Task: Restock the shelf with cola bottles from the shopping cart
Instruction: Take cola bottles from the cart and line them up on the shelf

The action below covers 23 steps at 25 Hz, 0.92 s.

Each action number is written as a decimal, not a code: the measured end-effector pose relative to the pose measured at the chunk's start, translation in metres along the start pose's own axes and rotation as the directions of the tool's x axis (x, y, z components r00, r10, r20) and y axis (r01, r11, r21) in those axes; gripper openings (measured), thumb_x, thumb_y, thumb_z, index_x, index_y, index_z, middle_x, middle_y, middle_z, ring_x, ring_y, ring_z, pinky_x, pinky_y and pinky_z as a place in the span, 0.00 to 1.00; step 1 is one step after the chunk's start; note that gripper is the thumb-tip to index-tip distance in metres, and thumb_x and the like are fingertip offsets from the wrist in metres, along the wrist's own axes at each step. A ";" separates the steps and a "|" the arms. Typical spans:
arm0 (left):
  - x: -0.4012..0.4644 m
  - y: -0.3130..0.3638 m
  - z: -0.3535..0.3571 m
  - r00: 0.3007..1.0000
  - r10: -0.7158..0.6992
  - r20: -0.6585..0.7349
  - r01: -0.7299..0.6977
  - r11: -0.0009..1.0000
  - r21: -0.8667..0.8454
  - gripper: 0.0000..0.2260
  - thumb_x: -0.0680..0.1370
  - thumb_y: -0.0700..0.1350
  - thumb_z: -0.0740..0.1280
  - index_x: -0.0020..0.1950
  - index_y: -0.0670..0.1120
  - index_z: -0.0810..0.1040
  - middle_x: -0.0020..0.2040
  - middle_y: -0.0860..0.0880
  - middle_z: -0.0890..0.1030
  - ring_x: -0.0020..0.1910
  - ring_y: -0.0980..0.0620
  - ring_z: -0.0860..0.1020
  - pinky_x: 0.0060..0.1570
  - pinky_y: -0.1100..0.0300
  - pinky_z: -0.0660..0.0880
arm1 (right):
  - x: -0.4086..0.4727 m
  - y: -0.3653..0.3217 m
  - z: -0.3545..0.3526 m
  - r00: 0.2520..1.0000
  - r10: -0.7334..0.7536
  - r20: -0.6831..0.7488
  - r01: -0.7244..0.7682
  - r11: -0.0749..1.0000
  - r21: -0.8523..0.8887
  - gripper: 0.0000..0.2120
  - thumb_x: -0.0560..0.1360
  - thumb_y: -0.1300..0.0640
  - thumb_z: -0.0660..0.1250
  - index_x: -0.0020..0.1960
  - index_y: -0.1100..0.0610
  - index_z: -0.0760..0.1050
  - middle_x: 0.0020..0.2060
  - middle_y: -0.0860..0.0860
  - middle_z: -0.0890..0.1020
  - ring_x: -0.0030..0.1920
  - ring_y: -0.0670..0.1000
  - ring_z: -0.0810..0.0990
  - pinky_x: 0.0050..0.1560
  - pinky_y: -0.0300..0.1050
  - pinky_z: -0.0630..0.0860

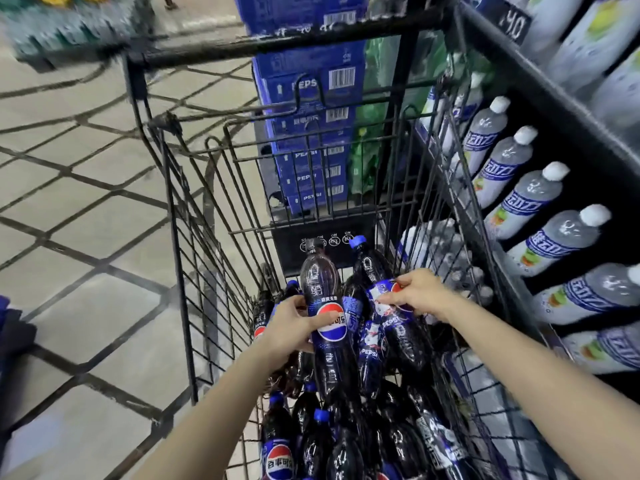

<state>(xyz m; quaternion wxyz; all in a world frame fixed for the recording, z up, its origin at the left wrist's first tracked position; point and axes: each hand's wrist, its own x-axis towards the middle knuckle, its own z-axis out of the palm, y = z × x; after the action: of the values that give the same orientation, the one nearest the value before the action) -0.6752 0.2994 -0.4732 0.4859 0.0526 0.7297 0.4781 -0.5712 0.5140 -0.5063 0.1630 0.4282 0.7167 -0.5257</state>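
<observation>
Both hands are reaching into the cart (194,237): the left hand (292,329) is gripping a cola bottle (325,327), the right hand (420,292) pinching another bottle (398,327) at three o'clock. Many bottles are waiting; restocking is looking far from finished.

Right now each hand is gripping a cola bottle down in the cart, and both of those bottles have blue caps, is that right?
Not quite. The head view shows the left hand gripping a cola bottle with a black cap; only the bottle in the right hand has a blue cap. Both bottles are in the shopping cart.
</observation>
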 end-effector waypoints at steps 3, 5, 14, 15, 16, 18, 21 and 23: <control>-0.034 0.019 0.002 0.999 0.024 0.023 -0.025 1.000 0.004 0.16 0.70 0.45 0.75 0.53 0.46 0.74 0.50 0.45 0.83 0.50 0.43 0.83 0.50 0.38 0.78 | -0.056 -0.018 -0.009 0.989 -0.101 -0.104 0.104 0.994 0.032 0.23 0.66 0.54 0.78 0.54 0.66 0.79 0.32 0.51 0.79 0.32 0.46 0.75 0.31 0.36 0.70; -0.056 0.028 0.004 0.998 0.056 0.042 -0.057 0.998 0.007 0.17 0.69 0.46 0.76 0.54 0.45 0.75 0.50 0.44 0.84 0.51 0.43 0.82 0.50 0.37 0.78 | -0.099 -0.030 -0.013 0.976 -0.150 -0.155 0.159 0.986 0.046 0.22 0.66 0.56 0.78 0.54 0.67 0.79 0.38 0.52 0.83 0.37 0.46 0.80 0.40 0.37 0.77; -0.183 0.050 0.032 0.938 0.282 0.202 -0.302 0.950 0.075 0.11 0.71 0.45 0.74 0.48 0.50 0.73 0.47 0.49 0.82 0.45 0.44 0.83 0.49 0.43 0.80 | -0.296 -0.017 -0.012 0.924 -0.164 -0.347 0.259 0.933 0.250 0.07 0.68 0.58 0.77 0.40 0.59 0.80 0.16 0.44 0.74 0.16 0.39 0.66 0.20 0.29 0.61; -0.197 0.051 0.038 0.928 0.298 0.223 -0.324 0.941 0.095 0.12 0.71 0.45 0.74 0.48 0.50 0.73 0.47 0.49 0.81 0.46 0.43 0.83 0.49 0.43 0.80 | -0.314 -0.010 -0.012 0.915 -0.154 -0.374 0.267 0.924 0.274 0.09 0.67 0.56 0.77 0.41 0.60 0.82 0.19 0.45 0.76 0.19 0.40 0.68 0.23 0.32 0.63; -0.211 0.050 0.043 0.918 0.311 0.245 -0.345 0.932 0.110 0.14 0.71 0.45 0.75 0.51 0.48 0.73 0.48 0.49 0.81 0.47 0.43 0.82 0.46 0.44 0.80 | -0.331 -0.002 -0.012 0.905 -0.147 -0.399 0.277 0.916 0.292 0.11 0.65 0.55 0.78 0.43 0.61 0.83 0.23 0.48 0.79 0.23 0.44 0.70 0.27 0.35 0.65; -0.233 0.048 0.054 0.903 0.312 0.296 -0.365 0.920 0.144 0.26 0.69 0.48 0.76 0.62 0.41 0.72 0.52 0.45 0.82 0.44 0.45 0.83 0.37 0.51 0.81 | -0.367 0.013 -0.013 0.890 -0.132 -0.437 0.290 0.903 0.318 0.17 0.63 0.52 0.79 0.45 0.61 0.83 0.28 0.51 0.81 0.30 0.48 0.73 0.34 0.41 0.66; -0.259 0.049 0.074 0.868 0.323 0.376 -0.409 0.895 0.176 0.28 0.68 0.48 0.77 0.63 0.38 0.73 0.51 0.42 0.83 0.39 0.46 0.82 0.28 0.56 0.77 | -0.422 0.031 -0.017 0.877 -0.090 -0.471 0.299 0.872 0.389 0.13 0.66 0.58 0.77 0.48 0.62 0.82 0.24 0.46 0.80 0.22 0.42 0.75 0.25 0.34 0.69; -0.278 0.052 0.094 0.842 0.314 0.438 -0.427 0.885 0.185 0.30 0.67 0.48 0.77 0.64 0.37 0.72 0.53 0.42 0.83 0.41 0.45 0.82 0.25 0.58 0.76 | -0.464 0.045 -0.018 0.858 -0.063 -0.510 0.321 0.841 0.436 0.11 0.68 0.62 0.75 0.49 0.64 0.81 0.24 0.47 0.80 0.21 0.39 0.75 0.23 0.31 0.70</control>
<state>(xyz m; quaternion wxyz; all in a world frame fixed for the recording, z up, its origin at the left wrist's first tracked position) -0.4793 0.2376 -0.2579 0.5083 0.3563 0.6510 0.4369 -0.2631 0.3285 -0.2093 -0.1918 0.4950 0.6109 -0.5874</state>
